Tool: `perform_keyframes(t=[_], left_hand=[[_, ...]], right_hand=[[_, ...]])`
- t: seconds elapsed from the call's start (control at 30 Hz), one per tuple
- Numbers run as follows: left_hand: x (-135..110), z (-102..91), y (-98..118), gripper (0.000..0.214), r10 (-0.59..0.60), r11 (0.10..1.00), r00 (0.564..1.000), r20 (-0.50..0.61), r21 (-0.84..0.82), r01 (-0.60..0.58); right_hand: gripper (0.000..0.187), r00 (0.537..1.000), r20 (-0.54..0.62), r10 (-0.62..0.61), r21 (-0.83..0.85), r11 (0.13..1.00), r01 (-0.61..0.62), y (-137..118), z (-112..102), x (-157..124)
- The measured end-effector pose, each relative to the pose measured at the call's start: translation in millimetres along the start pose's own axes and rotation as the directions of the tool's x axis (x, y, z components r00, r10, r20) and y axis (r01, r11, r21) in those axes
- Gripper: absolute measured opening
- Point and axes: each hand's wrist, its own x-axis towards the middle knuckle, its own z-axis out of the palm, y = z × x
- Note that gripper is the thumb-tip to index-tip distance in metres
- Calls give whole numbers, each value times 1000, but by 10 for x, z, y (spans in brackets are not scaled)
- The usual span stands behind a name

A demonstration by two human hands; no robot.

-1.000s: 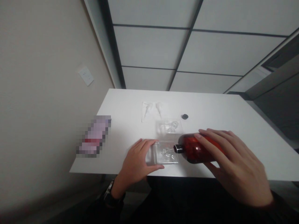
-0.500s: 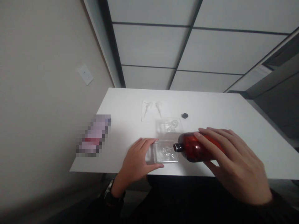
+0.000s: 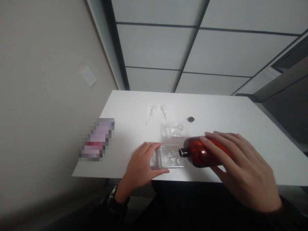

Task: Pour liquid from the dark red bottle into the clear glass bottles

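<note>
My right hand wraps over a dark red-amber plastic bottle, which lies on its side. The bottle's black neck points left and reaches the right part of a clear plastic blister tray. My left hand grips that tray's left side between thumb and fingers. A small clear coiled piece shows inside the tray. Whether the neck touches the tray, I cannot tell. A dark watch circles my left wrist.
A second clear tray lies just beyond the first, on the white table. Farther back are a white sheet with clear pieces and a small dark disc. A pixelated pink-and-red object lies at the left edge, against a wall.
</note>
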Motion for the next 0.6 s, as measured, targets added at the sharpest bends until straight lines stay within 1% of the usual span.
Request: perform_keyframes(t=[0.17,0.33,0.6], left_hand=[[-1,0,-1,80,6,1000,1000,-4,5,-6],[3,9,-7,80,9,1000,1000,-4,1,-9],[3,0,0,80,22,1000,1000,-6,3,-22]], right_hand=[[74,1000,-13,-2,5,1000,2,-8,-10,9],[71,1000,-8,-12,-2,1000,12,-6,-9,9],[54,1000,-5,-17,-1,1000,17,-16,-18,25]])
